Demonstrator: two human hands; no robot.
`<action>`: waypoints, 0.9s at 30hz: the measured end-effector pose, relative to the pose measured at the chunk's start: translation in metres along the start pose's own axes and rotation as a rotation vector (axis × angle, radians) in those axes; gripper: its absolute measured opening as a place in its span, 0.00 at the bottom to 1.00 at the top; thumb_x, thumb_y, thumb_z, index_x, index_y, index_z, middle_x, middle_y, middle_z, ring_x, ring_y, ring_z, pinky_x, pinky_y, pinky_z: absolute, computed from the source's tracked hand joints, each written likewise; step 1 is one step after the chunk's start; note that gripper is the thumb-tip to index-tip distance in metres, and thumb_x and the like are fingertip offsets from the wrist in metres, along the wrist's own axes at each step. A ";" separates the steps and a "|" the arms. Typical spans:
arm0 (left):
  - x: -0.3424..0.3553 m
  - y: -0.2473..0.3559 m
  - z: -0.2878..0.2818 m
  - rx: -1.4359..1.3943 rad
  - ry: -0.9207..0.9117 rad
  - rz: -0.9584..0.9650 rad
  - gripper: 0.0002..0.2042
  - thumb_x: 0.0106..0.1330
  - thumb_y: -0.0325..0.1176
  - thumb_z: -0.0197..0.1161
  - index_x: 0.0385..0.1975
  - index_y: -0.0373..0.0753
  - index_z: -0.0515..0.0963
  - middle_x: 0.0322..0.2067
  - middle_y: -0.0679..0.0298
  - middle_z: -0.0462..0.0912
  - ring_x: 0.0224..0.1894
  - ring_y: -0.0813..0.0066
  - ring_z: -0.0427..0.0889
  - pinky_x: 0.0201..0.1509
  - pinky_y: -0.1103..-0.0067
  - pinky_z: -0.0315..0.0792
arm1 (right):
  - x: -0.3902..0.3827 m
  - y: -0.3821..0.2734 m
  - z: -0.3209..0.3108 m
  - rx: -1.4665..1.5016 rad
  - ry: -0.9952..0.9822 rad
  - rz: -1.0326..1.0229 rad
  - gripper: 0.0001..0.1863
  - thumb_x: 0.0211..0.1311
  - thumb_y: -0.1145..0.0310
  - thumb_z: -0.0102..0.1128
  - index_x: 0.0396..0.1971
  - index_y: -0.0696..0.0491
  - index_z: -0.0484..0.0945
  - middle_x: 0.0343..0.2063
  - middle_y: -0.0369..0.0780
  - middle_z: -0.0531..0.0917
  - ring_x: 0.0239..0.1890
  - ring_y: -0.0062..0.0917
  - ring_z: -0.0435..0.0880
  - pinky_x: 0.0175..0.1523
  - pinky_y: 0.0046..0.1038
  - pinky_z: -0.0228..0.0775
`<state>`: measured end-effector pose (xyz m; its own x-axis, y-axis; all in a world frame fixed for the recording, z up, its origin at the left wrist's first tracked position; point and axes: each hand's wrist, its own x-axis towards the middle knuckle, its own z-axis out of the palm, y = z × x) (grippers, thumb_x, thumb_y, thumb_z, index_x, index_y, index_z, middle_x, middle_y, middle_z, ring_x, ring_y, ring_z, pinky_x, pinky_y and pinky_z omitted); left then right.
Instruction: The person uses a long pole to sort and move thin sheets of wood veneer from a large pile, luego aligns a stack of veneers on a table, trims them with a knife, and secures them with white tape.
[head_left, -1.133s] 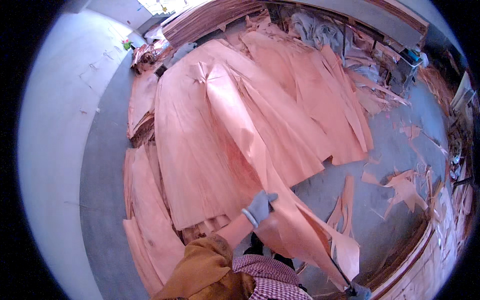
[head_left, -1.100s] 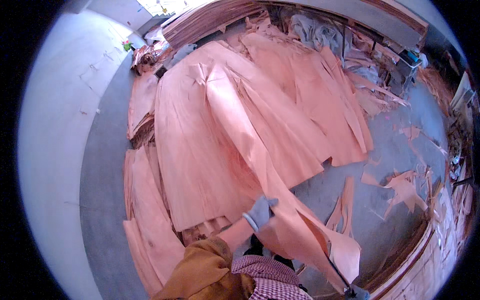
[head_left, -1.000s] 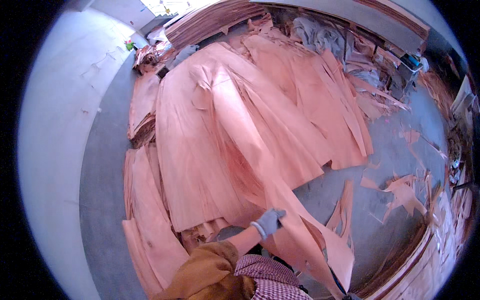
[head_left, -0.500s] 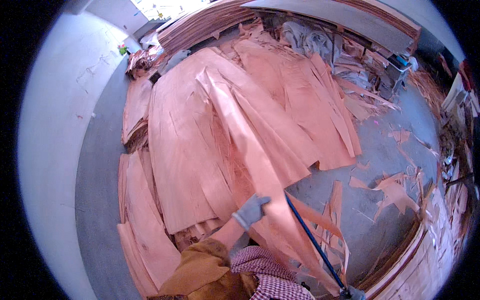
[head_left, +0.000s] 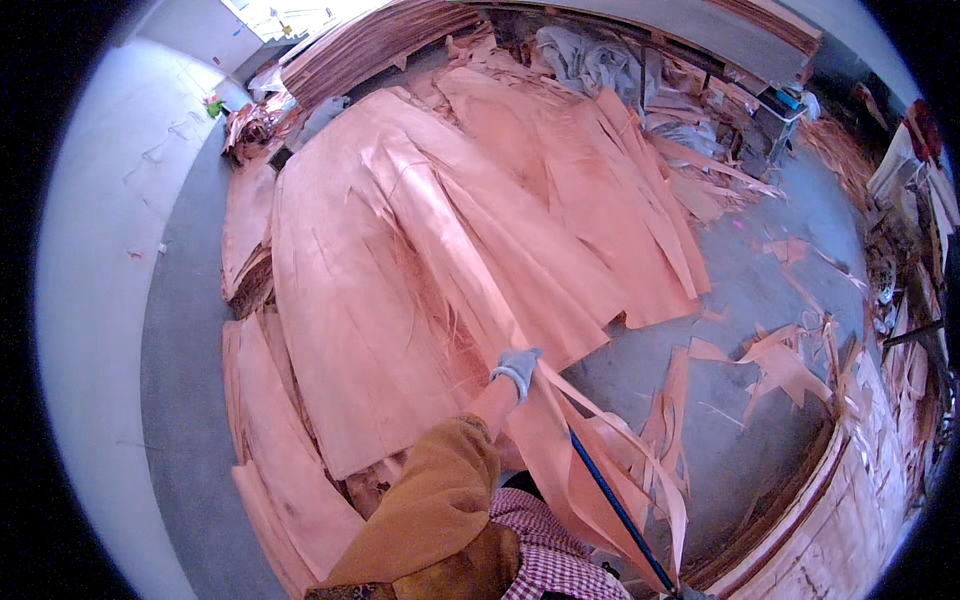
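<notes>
Gloved, the left hand (head_left: 517, 367) stays clamped on a long veneer strip (head_left: 560, 440), now raised higher than a second ago. Whether the right hand is closed I cannot tell; only a blue pole (head_left: 612, 505), newly in view, crosses beneath. Bare concrete floor (head_left: 770, 300) lies right of the veneer sheets (head_left: 400, 260).

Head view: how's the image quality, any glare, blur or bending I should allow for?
Head view: strong fisheye, the wall and floor edges curve toward a black rim; daylight glare washes out the top left; the veneer sheets are evenly lit and sharp, as is the gloved left hand; the right hand is not in view.
</notes>
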<state>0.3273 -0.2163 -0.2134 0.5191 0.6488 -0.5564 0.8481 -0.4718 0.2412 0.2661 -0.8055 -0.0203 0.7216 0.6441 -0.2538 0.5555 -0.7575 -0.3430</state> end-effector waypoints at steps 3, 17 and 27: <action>0.001 -0.009 0.014 -0.535 0.148 0.228 0.14 0.56 0.37 0.60 0.35 0.32 0.74 0.30 0.56 0.78 0.34 0.63 0.78 0.35 0.70 0.73 | -0.008 0.004 0.001 -0.056 0.019 0.012 0.10 0.47 0.61 0.63 0.32 0.47 0.81 0.16 0.42 0.78 0.19 0.37 0.76 0.26 0.39 0.68; -0.089 -0.006 -0.059 -1.841 -0.044 0.103 0.07 0.56 0.25 0.59 0.35 0.36 0.75 0.30 0.63 0.78 0.32 0.71 0.78 0.36 0.76 0.74 | -0.008 0.000 -0.002 0.003 0.039 0.027 0.15 0.49 0.69 0.59 0.40 0.46 0.80 0.21 0.43 0.79 0.23 0.37 0.77 0.30 0.40 0.68; -0.130 0.020 -0.099 -1.814 0.062 0.287 0.09 0.59 0.31 0.57 0.37 0.35 0.75 0.33 0.62 0.79 0.36 0.69 0.79 0.42 0.73 0.73 | -0.024 0.022 0.020 0.044 0.207 -0.060 0.16 0.49 0.67 0.61 0.41 0.49 0.80 0.19 0.41 0.77 0.23 0.37 0.76 0.30 0.39 0.67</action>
<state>0.2870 -0.2508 -0.0580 0.6188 0.7122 -0.3315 -0.2218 0.5632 0.7960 0.2528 -0.8356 -0.0394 0.7599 0.6487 -0.0420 0.5847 -0.7103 -0.3921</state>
